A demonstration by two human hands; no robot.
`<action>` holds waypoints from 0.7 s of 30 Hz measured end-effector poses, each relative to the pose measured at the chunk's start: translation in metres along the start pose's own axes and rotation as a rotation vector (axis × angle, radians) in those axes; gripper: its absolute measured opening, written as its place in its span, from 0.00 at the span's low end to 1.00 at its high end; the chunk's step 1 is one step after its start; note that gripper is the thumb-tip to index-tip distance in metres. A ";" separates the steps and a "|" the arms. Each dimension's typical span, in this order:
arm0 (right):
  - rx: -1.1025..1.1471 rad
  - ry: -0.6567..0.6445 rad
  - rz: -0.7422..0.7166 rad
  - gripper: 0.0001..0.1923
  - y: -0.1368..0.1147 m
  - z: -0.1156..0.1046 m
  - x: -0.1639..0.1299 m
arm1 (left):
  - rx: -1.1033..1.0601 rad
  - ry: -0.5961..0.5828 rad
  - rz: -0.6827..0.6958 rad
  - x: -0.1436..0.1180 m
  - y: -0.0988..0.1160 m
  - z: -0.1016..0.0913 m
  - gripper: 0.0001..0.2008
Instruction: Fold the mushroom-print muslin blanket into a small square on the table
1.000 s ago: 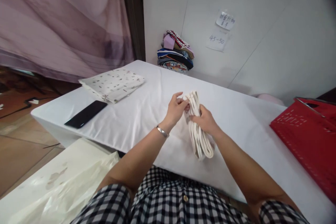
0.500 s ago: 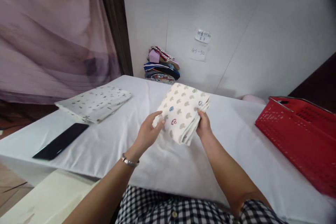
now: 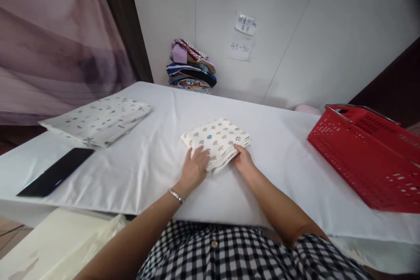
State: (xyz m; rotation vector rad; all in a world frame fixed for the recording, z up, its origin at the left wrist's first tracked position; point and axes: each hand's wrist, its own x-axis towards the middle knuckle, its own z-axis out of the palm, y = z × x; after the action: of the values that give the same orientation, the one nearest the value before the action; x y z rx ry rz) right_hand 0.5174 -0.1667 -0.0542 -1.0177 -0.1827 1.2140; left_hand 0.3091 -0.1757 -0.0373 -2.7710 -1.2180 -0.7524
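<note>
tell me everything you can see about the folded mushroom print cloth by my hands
The folded mushroom print cloth is cream fabric, soft and cotton-like, dotted with small beige mushrooms plus a few blue and red ones. It is folded into a flat, roughly square stack of several layers, whose edges show along its near side. It lies flat on the white table cover, near the middle, turned at a slight angle. The left hand rests on its near left corner; the right hand touches its near right edge.

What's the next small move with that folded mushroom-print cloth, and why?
Probably let go and draw both hands back. The folded mushroom-print cloth lies flat on the white table, layers stacked evenly; the left hand rests on its near corner, and the right hand touches its near edge.
</note>
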 end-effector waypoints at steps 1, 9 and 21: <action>-0.007 -0.030 0.017 0.16 0.003 -0.002 -0.009 | 0.002 0.006 -0.002 0.001 -0.010 -0.006 0.19; -0.338 -0.333 0.360 0.16 0.000 -0.050 -0.081 | -0.137 -0.181 -0.006 -0.044 -0.040 -0.027 0.29; -1.458 -0.479 -1.050 0.12 -0.052 -0.062 -0.043 | -0.155 -0.018 -0.139 -0.021 0.000 -0.012 0.11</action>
State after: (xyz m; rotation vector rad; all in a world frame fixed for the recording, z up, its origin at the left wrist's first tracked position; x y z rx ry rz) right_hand 0.5747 -0.2358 -0.0353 -1.4495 -1.9127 0.1346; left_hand 0.2915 -0.1926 -0.0356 -2.8423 -1.4274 -0.8687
